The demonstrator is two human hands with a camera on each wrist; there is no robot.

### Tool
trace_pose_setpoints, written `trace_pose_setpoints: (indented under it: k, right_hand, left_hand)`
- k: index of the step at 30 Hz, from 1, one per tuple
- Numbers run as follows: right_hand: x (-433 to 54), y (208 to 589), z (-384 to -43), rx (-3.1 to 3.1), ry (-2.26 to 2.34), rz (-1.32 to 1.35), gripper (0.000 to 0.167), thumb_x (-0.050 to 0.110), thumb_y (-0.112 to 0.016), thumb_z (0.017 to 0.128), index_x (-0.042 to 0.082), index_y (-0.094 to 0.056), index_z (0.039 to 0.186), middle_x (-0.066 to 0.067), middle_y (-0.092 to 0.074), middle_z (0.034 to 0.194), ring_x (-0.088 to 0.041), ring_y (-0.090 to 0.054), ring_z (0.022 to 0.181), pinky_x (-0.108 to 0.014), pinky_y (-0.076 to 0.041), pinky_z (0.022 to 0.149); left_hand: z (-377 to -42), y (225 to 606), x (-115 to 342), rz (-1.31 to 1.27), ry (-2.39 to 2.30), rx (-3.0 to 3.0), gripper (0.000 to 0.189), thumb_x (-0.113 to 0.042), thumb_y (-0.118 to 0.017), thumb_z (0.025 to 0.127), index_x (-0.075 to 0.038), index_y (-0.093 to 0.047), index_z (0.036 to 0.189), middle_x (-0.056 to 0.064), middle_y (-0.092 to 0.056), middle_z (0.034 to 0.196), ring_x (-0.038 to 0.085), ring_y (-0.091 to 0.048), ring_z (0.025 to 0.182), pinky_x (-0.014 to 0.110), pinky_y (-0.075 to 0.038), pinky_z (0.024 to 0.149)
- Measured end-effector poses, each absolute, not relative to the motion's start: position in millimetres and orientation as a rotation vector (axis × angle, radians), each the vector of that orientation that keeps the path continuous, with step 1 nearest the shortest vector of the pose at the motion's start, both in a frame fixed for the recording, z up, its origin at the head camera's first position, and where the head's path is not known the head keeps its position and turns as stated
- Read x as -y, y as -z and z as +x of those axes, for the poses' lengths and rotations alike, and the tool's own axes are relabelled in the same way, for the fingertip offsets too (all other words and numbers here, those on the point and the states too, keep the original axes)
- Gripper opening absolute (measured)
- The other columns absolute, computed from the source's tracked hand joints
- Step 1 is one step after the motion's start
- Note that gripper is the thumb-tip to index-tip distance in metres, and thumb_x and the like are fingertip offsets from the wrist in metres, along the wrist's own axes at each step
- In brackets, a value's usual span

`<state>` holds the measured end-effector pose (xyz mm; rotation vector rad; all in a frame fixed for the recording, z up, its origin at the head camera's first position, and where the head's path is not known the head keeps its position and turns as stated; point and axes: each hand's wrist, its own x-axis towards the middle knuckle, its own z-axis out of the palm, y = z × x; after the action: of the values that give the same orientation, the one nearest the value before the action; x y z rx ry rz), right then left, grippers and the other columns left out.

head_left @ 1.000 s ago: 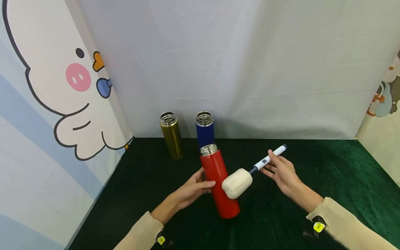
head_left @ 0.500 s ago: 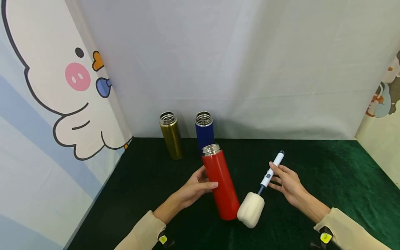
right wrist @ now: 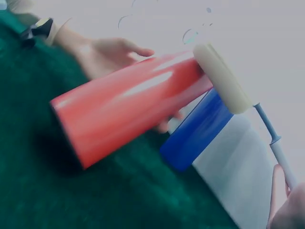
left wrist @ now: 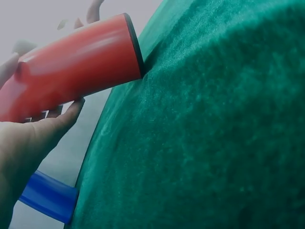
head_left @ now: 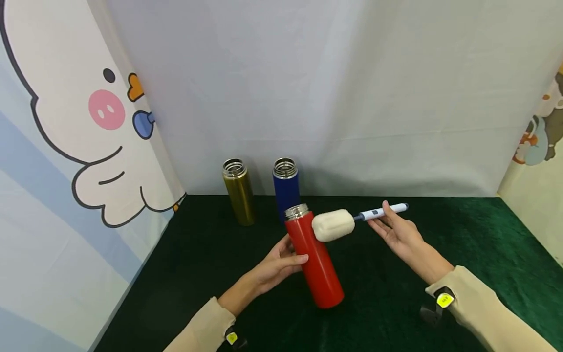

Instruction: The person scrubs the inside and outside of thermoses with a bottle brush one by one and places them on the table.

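My left hand [head_left: 274,269] grips a red bottle [head_left: 314,264] around its middle, thumb across the front. The bottle has no lid, shows a bare steel neck, and leans with its mouth toward the upper left. In my right hand [head_left: 398,232] is the white handle of a sponge bottle brush [head_left: 333,225], pinched between thumb and fingers. The brush lies almost level, and its cream sponge head overlaps the upper right side of the bottle in the head view. From the right wrist, that sponge [right wrist: 223,78] crosses in front of the bottle's neck end, hiding the mouth.
Behind the red bottle stands a blue bottle [head_left: 287,188], lidless, partly covered by it. Left of that is a gold bottle [head_left: 239,193], also lidless. A dark green cloth [head_left: 466,244] covers the table, with a pale curtain [head_left: 396,98] along its back edge.
The brush first swung down beside the bottle's base, then rose back up to near level beside its upper part. The red bottle stays in my left hand, its base shifted slightly right.
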<state>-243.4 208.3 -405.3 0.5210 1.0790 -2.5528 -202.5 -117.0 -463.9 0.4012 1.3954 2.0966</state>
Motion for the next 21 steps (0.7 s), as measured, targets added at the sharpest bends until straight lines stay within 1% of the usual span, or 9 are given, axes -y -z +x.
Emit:
trace_pose_setpoints:
  k: [3, 9, 11, 13, 15, 17, 18, 19, 21]
  right_hand:
    - [-204, 394, -248, -0.945, 2.618, 0.480, 0.039, 0.023, -0.064, 0.098, 0.021, -0.042, 0.129, -0.003, -0.071, 0.097, -0.016, -0.073, 0.088, -0.028, -0.053, 0.104]
    - [-199, 388, -248, -0.876, 2.626, 0.464, 0.041, 0.022, -0.062, 0.099, 0.022, -0.039, 0.132, -0.006, -0.070, 0.100, -0.017, -0.073, 0.090, -0.028, -0.049, 0.109]
    - [-199, 392, -245, -0.879, 2.601, 0.476, 0.046, 0.022, -0.061, 0.099, 0.024, -0.036, 0.138, -0.005, -0.067, 0.110, -0.016, -0.073, 0.093, -0.028, -0.048, 0.110]
    - [-200, 397, -243, -0.889, 2.573, 0.488, 0.054, 0.022, -0.060, 0.100, 0.027, -0.032, 0.145, -0.002, -0.060, 0.127, -0.014, -0.069, 0.109, -0.027, -0.047, 0.111]
    - [-200, 401, -241, -0.940, 2.542, 0.482, 0.060, 0.022, -0.059, 0.101, 0.028, -0.027, 0.150, 0.000, -0.047, 0.145, -0.013, -0.057, 0.132, -0.026, -0.045, 0.113]
    - [-201, 404, -239, -1.010, 2.518, 0.463, 0.058, 0.023, -0.059, 0.101, 0.028, -0.027, 0.150, 0.002, -0.036, 0.155, -0.012, -0.040, 0.146, -0.025, -0.043, 0.114]
    - [-203, 406, -238, -1.047, 2.507, 0.447, 0.056, 0.024, -0.058, 0.101, 0.027, -0.029, 0.149, 0.002, -0.033, 0.157, -0.012, -0.035, 0.149, -0.026, -0.043, 0.114]
    - [-204, 408, -236, -1.093, 2.495, 0.424, 0.052, 0.024, -0.058, 0.102, 0.026, -0.030, 0.146, 0.002, -0.033, 0.157, -0.012, -0.037, 0.148, -0.027, -0.043, 0.114]
    - [-208, 411, -233, -1.165, 2.478, 0.375, 0.043, 0.025, -0.057, 0.103, 0.024, -0.033, 0.138, 0.000, -0.040, 0.150, -0.013, -0.051, 0.137, -0.028, -0.045, 0.113]
  left_hand:
    - [-202, 463, 116, 0.394, -2.069, -1.416, 0.079, -0.011, -0.064, 0.095, -0.022, -0.021, 0.161, 0.012, -0.039, 0.157, 0.022, -0.051, 0.137, 0.044, -0.044, 0.116]
    - [-201, 466, 115, 0.355, -2.033, -1.463, 0.078, -0.014, -0.064, 0.095, -0.023, -0.022, 0.160, 0.011, -0.040, 0.156, 0.022, -0.049, 0.138, 0.048, -0.037, 0.121]
    - [-201, 467, 116, 0.351, -2.026, -1.479, 0.076, -0.015, -0.062, 0.096, -0.024, -0.022, 0.160, 0.011, -0.040, 0.156, 0.022, -0.048, 0.137, 0.048, -0.037, 0.120]
    - [-201, 468, 117, 0.351, -2.029, -1.483, 0.075, -0.015, -0.062, 0.096, -0.024, -0.023, 0.160, 0.010, -0.040, 0.156, 0.022, -0.049, 0.137, 0.046, -0.039, 0.118]
    - [-201, 469, 118, 0.350, -2.035, -1.480, 0.075, -0.015, -0.062, 0.096, -0.024, -0.024, 0.160, 0.010, -0.041, 0.155, 0.022, -0.050, 0.136, 0.044, -0.041, 0.116]
    - [-201, 469, 120, 0.344, -2.044, -1.470, 0.075, -0.016, -0.064, 0.096, -0.024, -0.025, 0.159, 0.009, -0.043, 0.154, 0.021, -0.051, 0.134, 0.043, -0.042, 0.114]
    - [-201, 469, 121, 0.343, -2.049, -1.467, 0.074, -0.017, -0.064, 0.096, -0.024, -0.026, 0.159, 0.009, -0.043, 0.154, 0.021, -0.052, 0.134, 0.043, -0.043, 0.113]
    - [-202, 469, 121, 0.339, -2.053, -1.463, 0.074, -0.017, -0.065, 0.096, -0.023, -0.027, 0.159, 0.009, -0.043, 0.154, 0.021, -0.052, 0.134, 0.043, -0.043, 0.113]
    - [-202, 470, 122, 0.329, -2.062, -1.464, 0.074, -0.017, -0.065, 0.096, -0.023, -0.027, 0.159, 0.009, -0.043, 0.154, 0.021, -0.052, 0.134, 0.044, -0.044, 0.112]
